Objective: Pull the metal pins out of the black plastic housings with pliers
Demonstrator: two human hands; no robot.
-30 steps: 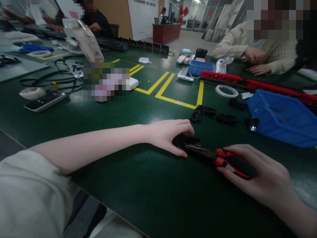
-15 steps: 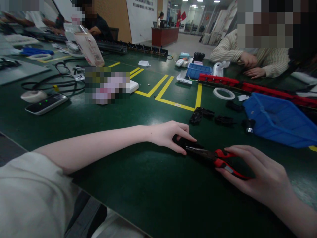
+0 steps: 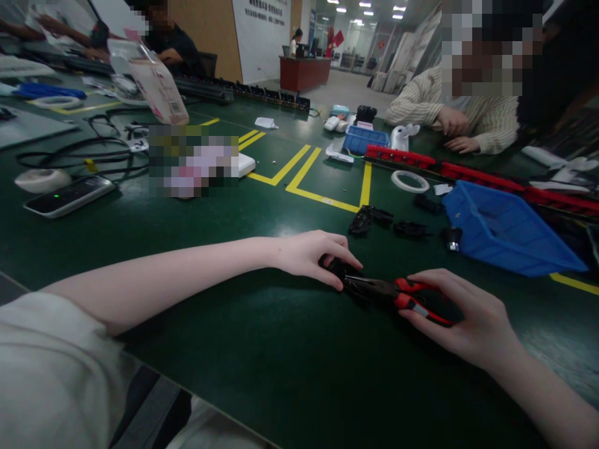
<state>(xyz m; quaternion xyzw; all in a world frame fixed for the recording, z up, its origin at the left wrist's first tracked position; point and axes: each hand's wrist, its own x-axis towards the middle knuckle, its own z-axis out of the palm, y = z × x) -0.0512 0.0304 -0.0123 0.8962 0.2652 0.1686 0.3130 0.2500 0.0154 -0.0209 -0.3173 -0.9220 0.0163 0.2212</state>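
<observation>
Left hand (image 3: 306, 254) settles its grip on a small black part (image 3: 337, 268) – pliers at its edge.
The index finger, curled higher a second ago, now stretches down opposite the thumb, pinching the part on or just above the bench (image 3: 290, 349). It seems better steadied for the red-handled long-nose pliers (image 3: 381, 290) grasped in the right hand (image 3: 468, 305) – whether their tips bite is unclear.

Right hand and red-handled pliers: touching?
Touching. The head view shows the right hand holding the red-handled pliers, their handles between thumb and forefinger.
</observation>
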